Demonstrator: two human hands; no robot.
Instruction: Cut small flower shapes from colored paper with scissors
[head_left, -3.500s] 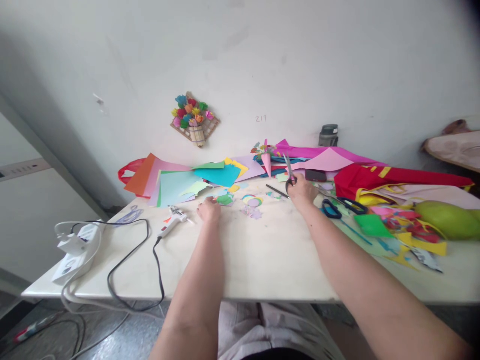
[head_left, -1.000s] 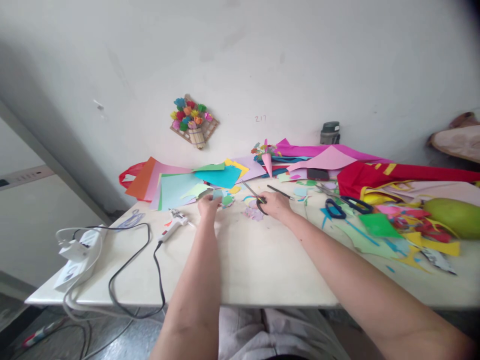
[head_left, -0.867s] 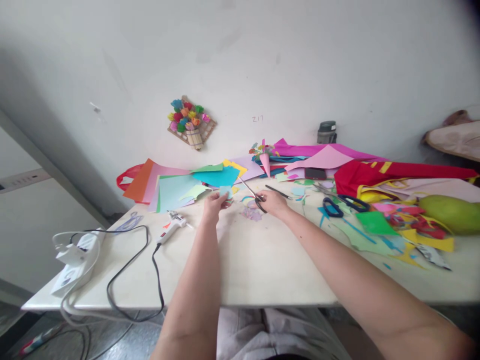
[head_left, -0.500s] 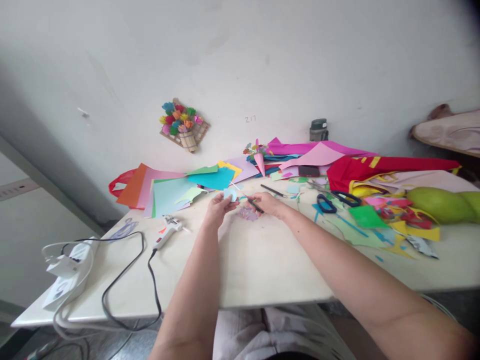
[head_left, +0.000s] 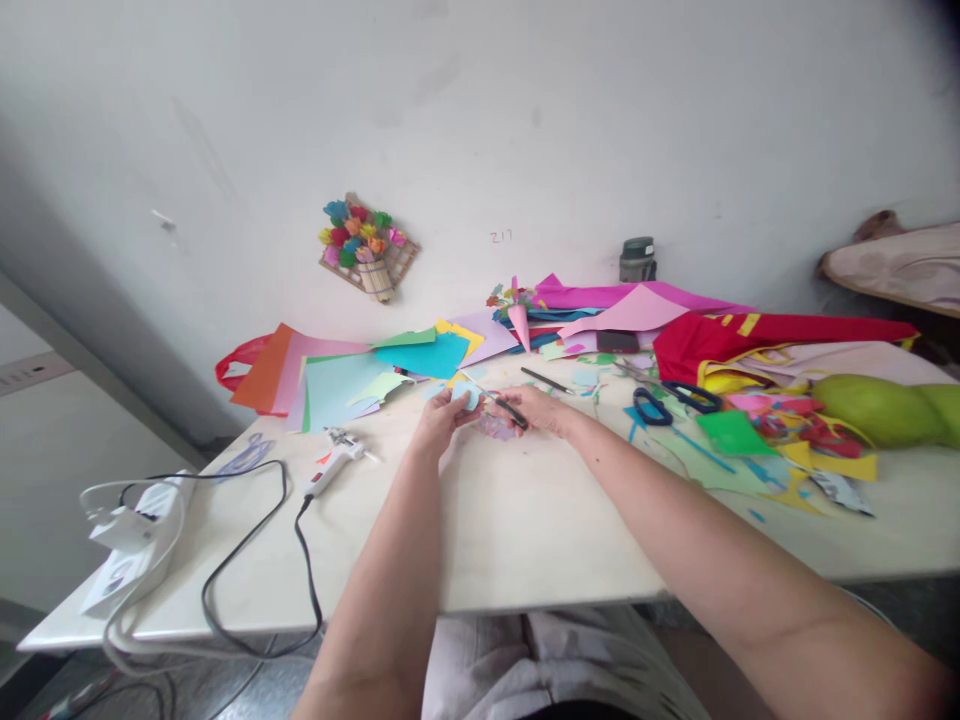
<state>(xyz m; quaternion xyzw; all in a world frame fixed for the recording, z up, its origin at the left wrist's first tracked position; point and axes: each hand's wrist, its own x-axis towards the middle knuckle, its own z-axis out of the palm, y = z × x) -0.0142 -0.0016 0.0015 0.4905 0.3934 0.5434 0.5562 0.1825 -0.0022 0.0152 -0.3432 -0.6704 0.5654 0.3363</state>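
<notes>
Small light-blue paper piece pinched in left hand, just above table. Scissors gripped in right hand, blades touching paper, between both hands.

glue gun, blue-handled scissors, green fruit

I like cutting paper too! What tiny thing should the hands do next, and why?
Probably close the scissors on the light blue paper piece: the left hand holds it up to the blades, and the right hand grips the handles.
</notes>
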